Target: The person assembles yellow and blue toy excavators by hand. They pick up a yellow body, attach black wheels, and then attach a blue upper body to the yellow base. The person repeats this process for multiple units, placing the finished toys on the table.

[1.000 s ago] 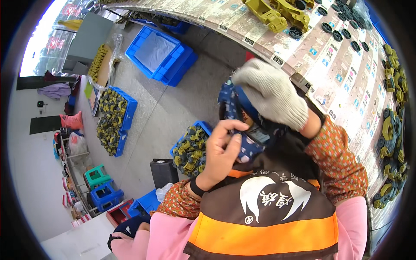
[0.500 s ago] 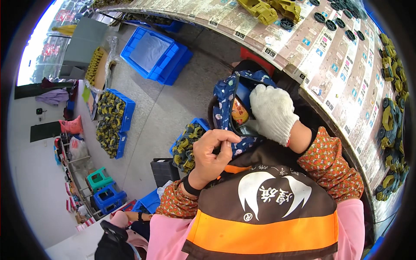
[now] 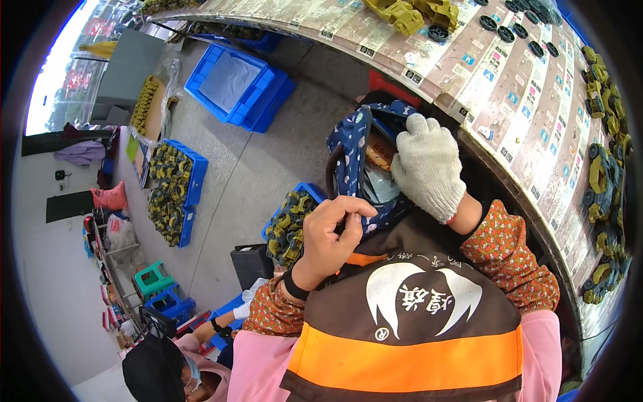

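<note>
A dark blue patterned zip bag [image 3: 348, 161] is held in front of my body, its mouth spread apart. Inside it show an orange printed packet [image 3: 380, 153] and something clear and shiny, like plastic. My left hand [image 3: 329, 238], bare with a black wristband, pinches the near edge of the bag between thumb and bent finger. My right hand [image 3: 430, 167], in a white knitted glove, curls over the right rim of the opening. Its thumb and fingertips are partly hidden by the bag. My brown apron [image 3: 415, 291] with an orange band lies just below the bag.
To my right runs a worktable [image 3: 495, 100] bearing black wheels [image 3: 506, 33] and olive toy vehicle parts [image 3: 606, 194]. On the floor at left stand blue crates [image 3: 231, 87], some filled with toy vehicles [image 3: 167, 194]. Another person [image 3: 154, 368] is close at my lower left.
My gloved right hand has drawn up and right, from inside the bag to its rim, uncovering more of the contents. The other person has leaned into view at lower left.
</note>
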### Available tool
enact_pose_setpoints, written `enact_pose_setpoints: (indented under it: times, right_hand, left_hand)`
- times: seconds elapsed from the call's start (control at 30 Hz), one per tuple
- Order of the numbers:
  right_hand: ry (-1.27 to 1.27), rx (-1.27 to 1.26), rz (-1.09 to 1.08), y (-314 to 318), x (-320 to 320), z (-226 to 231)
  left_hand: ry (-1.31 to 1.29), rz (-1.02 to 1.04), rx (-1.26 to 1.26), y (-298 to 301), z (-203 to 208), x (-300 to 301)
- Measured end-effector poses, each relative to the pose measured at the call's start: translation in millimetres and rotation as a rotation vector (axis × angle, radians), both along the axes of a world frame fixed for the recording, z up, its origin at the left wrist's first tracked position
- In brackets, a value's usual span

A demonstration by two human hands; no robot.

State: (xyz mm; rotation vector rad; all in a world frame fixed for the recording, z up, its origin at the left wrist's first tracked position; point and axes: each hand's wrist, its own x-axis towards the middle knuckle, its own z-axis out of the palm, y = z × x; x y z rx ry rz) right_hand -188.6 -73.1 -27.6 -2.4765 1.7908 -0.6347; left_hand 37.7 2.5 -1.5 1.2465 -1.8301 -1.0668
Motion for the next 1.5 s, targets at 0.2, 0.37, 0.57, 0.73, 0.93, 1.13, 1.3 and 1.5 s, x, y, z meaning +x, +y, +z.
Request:
enact_pose_setpoints:
  times: [0.2,0.37,0.57,0.73,0.93,1.13,1.3,1.5]
  right_hand:
    - [-0.217,0.019,-0.012,7,4,31]
    - [-0.431,0.134,-0.003,3,-5,32]
    - [-0.408,0.090,0.083,19,-9,29]
    - [-0.756,0.185,0.014,12,-27,53]
    - [-0.950,0.327,0.081,30,-51,71]
    - [-0.903,0.224,0.225,58,-31,51]
    - [-0.874,0.186,0.225,62,-30,43]
    - [-0.864,0.308,0.192,66,-33,44]
  left_hand:
    - [-0.005,-0.061,0.026,-6,1,-3]
    - [-0.150,-0.125,-0.126,-14,3,-4]
    - [-0.441,-0.064,-0.188,-28,32,-10]
    - [-0.547,-0.120,-0.140,-22,14,-9]
    - [0.107,-0.033,0.475,-29,22,-14]
    - [0.596,0.147,0.821,-37,-10,-8]
    - [0.659,0.165,0.849,-39,-11,-10]
    - [0.726,0.172,0.878,-36,-20,-8]
